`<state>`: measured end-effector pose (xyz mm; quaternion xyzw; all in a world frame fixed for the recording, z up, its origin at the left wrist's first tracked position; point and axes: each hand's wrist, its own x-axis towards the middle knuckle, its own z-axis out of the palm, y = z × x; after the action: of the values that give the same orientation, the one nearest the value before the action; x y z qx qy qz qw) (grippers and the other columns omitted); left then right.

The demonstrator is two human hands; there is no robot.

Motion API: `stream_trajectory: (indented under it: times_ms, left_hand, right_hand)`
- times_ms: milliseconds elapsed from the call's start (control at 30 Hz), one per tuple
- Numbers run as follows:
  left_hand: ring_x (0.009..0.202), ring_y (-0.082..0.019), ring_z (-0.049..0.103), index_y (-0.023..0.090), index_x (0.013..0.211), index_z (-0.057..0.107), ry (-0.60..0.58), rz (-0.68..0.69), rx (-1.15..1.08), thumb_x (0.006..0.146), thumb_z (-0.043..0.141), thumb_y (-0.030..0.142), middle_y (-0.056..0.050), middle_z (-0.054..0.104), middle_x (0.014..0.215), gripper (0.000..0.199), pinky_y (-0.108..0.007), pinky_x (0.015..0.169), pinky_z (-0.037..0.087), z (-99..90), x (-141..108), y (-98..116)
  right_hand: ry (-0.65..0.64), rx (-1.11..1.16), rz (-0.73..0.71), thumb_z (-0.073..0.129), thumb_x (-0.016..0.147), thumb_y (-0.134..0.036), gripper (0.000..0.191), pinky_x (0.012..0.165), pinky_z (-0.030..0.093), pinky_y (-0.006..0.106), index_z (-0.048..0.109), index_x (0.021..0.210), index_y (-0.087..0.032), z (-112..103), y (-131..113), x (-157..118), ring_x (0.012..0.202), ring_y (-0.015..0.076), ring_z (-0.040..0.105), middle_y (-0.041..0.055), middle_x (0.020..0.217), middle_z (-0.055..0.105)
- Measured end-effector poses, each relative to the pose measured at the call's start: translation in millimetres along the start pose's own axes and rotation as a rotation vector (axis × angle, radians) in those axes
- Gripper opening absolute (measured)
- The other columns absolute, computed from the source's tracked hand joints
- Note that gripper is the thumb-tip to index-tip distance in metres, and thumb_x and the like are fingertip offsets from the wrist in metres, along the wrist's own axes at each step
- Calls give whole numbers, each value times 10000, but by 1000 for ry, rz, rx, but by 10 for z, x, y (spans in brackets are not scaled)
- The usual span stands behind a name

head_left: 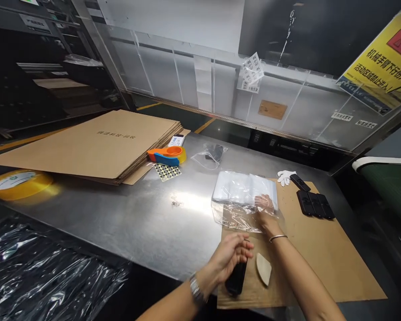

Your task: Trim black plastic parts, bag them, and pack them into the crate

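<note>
My right hand reaches into the open end of a clear plastic wrapper. Its fingers, partly veiled by the film, are curled against the edge of a stack of clear plastic bags and seem to pinch one. Closer to me, my left hand is loosely curved with its fingers apart, holding nothing visible. Under and beside it a black oblong device lies on the cardboard sheet, partly hidden by the hand. Just right of that device is a beige, rounded wedge-shaped pad.
Several black devices and a white glove lie at the right. Flattened cartons are stacked left, near an orange-and-blue tape dispenser, round stickers, a tape roll and a bagged black item. A transparent panel stands behind.
</note>
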<state>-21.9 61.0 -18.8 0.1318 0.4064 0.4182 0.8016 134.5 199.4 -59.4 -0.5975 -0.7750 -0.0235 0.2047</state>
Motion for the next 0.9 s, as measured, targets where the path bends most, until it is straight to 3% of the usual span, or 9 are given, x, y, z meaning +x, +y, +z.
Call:
stream_trajectory:
  times_ms: [100, 200, 367, 500, 667, 800, 900]
  left_hand:
    - [514, -89, 591, 101, 938, 525, 46, 74, 4, 776, 496, 71, -57, 632, 707, 167, -179, 480, 405, 146, 457, 133]
    - [515, -71, 554, 106, 946, 530, 100, 133, 4, 811, 513, 100, -15, 596, 701, 136, -185, 490, 424, 289, 806, 169]
    - [631, -89, 553, 122, 979, 553, 129, 209, -23, 861, 514, 261, -17, 587, 839, 187, -233, 545, 482, 458, 1064, 152]
    - [696, -109, 573, 123, 996, 553, 126, 200, -66, 862, 510, 286, -34, 591, 890, 215, -261, 592, 500, 428, 1099, 149]
    - [601, -84, 546, 111, 891, 570, 89, 142, -113, 855, 523, 269, -3, 583, 772, 168, -233, 539, 479, 280, 1012, 143]
    - [502, -56, 520, 115, 710, 553, 127, 271, -178, 768, 634, 238, 36, 560, 601, 158, -178, 492, 433, 202, 801, 113]
    - [544, -82, 583, 128, 734, 565, 146, 350, -220, 679, 713, 285, 5, 625, 632, 223, -188, 536, 461, 159, 619, 71]
  right_hand:
    - [-13, 32, 42, 507, 880, -324, 217, 808, 464, 376, 577, 997, -154, -5, 8, 13, 913, 166, 564, 53, 1028, 586]
    - [-10, 116, 74, 504, 878, -336, 200, 808, 448, 363, 590, 907, -158, -25, 15, -11, 887, 155, 557, 40, 970, 595]
    - [70, 373, 195, 472, 854, -313, 240, 821, 386, 368, 570, 696, -161, -54, -45, -118, 866, 182, 507, 51, 808, 587]
    - [79, 675, 326, 434, 823, -443, 316, 730, 403, 337, 552, 685, -184, -104, -172, -312, 749, 185, 498, 55, 734, 578]
    - [-84, 1101, 454, 448, 785, -579, 432, 509, 389, 260, 564, 739, -166, -334, -347, -600, 508, 116, 440, 5, 601, 531]
    - [-188, 1329, 526, 661, 663, -523, 409, 502, 380, 238, 620, 833, -154, -550, -415, -788, 520, 93, 443, 11, 683, 564]
    - [-192, 1418, 581, 740, 603, -459, 362, 501, 354, 223, 635, 765, -153, -608, -431, -892, 510, 81, 420, -15, 627, 536]
